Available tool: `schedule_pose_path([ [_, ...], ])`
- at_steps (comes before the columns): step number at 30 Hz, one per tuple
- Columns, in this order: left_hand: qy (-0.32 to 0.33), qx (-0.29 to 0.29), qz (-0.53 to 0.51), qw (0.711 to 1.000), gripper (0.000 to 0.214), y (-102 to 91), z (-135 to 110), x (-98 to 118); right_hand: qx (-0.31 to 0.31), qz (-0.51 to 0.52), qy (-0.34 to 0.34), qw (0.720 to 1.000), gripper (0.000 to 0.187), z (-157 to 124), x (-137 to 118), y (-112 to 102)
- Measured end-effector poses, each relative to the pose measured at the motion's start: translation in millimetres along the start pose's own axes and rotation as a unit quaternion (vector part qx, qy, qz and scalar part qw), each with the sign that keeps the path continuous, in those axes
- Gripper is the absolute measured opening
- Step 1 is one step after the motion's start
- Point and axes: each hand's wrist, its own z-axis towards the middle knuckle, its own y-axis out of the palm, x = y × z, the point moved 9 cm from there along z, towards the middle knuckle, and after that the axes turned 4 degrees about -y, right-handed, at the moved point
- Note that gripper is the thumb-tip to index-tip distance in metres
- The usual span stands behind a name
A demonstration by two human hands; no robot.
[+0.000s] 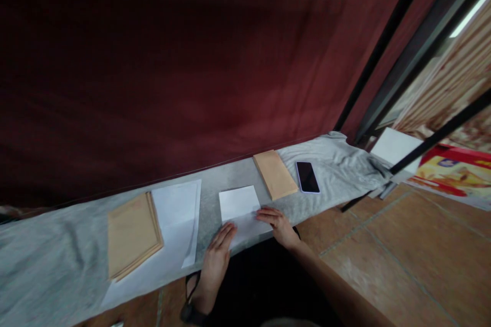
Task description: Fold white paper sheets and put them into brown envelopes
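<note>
A white sheet of paper (240, 203) lies on the grey cloth in front of me, with a crease across it and its near part in shade. My left hand (219, 249) rests at the sheet's near left side, fingers stretched out and touching its edge. On the opposite side, my right hand (281, 226) lays its extended fingers flat on the right edge. Neither thumb shows clearly. Just beyond the right hand is a stack of brown envelopes (275, 174). Left of my left hand, larger white sheets (178, 214) lie partly under another stack of brown envelopes (134, 235).
A phone (307, 177) lies right of the nearer envelopes. The narrow bench carries a rumpled grey cloth (333, 163). Behind it hangs a dark red curtain (215, 71). Black metal bars (383, 46), a white box (397, 149) and a red printed carton (456, 173) stand at right.
</note>
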Motion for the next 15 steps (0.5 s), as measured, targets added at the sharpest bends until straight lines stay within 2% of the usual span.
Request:
schedule_pose_path([
  [3, -0.028, -0.009, -0.002, 1.000, 0.066, 1.0, -4.1, -9.2, -0.033, 0.007, -0.001, 0.999, 0.058, 2.4, -0.8, 4.3],
  [7, -0.055, -0.011, -0.025, 0.998, 0.041, -4.5, -3.6, -19.8, -0.056, 0.028, 0.000, 0.998, 0.044, -1.1, -1.2, 2.1],
  [9, -0.082, 0.010, -0.049, 0.995, 0.029, -10.1, 0.7, -24.6, -0.058, 0.030, 0.014, 0.998, 0.031, -0.2, 0.1, -0.5],
  [11, -0.128, 0.041, -0.077, 0.988, 0.027, -15.1, 6.4, -31.8, -0.058, 0.005, 0.037, 0.998, 0.024, 3.3, 2.7, -0.9],
  [15, -0.209, 0.099, -0.109, 0.967, 0.032, -19.6, 17.6, -45.3, -0.032, -0.071, 0.089, 0.993, 0.029, 15.4, 7.3, 0.1],
])
